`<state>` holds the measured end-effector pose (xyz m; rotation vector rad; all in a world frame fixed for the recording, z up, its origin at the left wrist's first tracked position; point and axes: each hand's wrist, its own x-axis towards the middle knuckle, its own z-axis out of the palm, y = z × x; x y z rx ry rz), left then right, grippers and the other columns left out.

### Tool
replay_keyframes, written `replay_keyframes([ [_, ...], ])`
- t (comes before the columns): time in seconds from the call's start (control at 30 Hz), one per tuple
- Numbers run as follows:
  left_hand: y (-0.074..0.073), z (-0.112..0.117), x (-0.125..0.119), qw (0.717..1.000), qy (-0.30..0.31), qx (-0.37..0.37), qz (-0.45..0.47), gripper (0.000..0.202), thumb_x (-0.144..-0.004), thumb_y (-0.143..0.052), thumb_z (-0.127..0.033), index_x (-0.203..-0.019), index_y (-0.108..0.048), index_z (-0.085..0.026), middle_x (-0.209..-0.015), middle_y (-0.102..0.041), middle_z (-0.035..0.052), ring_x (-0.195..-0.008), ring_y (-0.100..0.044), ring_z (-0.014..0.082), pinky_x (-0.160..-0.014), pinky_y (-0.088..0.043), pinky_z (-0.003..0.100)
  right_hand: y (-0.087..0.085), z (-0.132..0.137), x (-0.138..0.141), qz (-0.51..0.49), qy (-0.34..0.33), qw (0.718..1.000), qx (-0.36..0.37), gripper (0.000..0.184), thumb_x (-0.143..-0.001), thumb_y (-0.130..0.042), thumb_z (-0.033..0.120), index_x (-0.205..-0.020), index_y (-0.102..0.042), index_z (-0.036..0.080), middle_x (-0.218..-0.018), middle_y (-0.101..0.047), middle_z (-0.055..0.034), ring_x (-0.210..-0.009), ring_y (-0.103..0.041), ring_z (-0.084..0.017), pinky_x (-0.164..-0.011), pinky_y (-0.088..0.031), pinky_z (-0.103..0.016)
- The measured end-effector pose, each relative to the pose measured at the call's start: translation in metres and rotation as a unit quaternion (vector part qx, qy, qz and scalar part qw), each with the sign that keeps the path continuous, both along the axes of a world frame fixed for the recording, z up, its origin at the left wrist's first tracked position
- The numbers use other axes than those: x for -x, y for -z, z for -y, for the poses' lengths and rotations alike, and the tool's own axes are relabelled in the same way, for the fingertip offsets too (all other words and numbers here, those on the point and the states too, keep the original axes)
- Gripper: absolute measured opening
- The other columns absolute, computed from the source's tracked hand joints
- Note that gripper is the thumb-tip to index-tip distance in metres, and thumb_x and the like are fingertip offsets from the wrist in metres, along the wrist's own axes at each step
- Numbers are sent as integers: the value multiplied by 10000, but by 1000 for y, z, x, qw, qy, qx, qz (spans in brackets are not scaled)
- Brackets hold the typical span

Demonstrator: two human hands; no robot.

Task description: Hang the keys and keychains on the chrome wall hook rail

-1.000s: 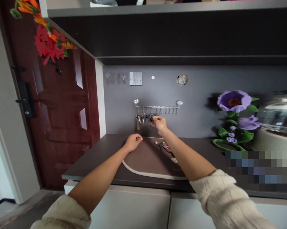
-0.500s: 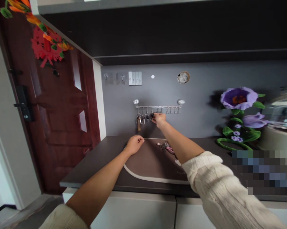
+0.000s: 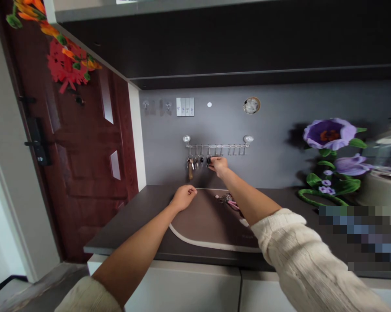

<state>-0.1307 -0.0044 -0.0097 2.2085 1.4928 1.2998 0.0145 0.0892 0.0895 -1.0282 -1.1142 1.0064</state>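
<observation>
With the left hand (image 3: 184,197) loosely curled, the right hand (image 3: 219,166) touches the black-headed keys (image 3: 209,161), seven o'clock from the middle of the hook rail (image 3: 217,146), though whether its grip pinches them I cannot tell; a poorly seated ring could drop to the tabletop (image 3: 127,216).

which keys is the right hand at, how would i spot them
Under the dark shelf, a metal hook rail runs along the grey wall. On the rail's left half, find the rightmost bunch of keys, the only one right at the fingers of the right hand.
</observation>
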Motion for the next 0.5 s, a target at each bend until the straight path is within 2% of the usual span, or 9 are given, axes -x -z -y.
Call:
replay_keyframes([
  [0.23,2,3,2,999,12,32,10,174,-709,-483,-246,-736,-610,-130,-725,-625,45,-658,-536,120,-633,-404,236,0,12,-13,17,-32,999,5,127,-753,-422,79,-684,-508,142,-674,-581,-17,-555,-536,-53,-595,-495,-234],
  [0.5,-5,4,-2,994,11,105,-12,173,-662,-540,-258,-742,-615,-124,-611,-580,6,-545,-494,95,-541,-375,213,5,51,-50,80,-116,990,-6,74,-760,-476,124,-722,-538,135,-783,-620,-54,-600,-563,-67,-614,-482,-235],
])
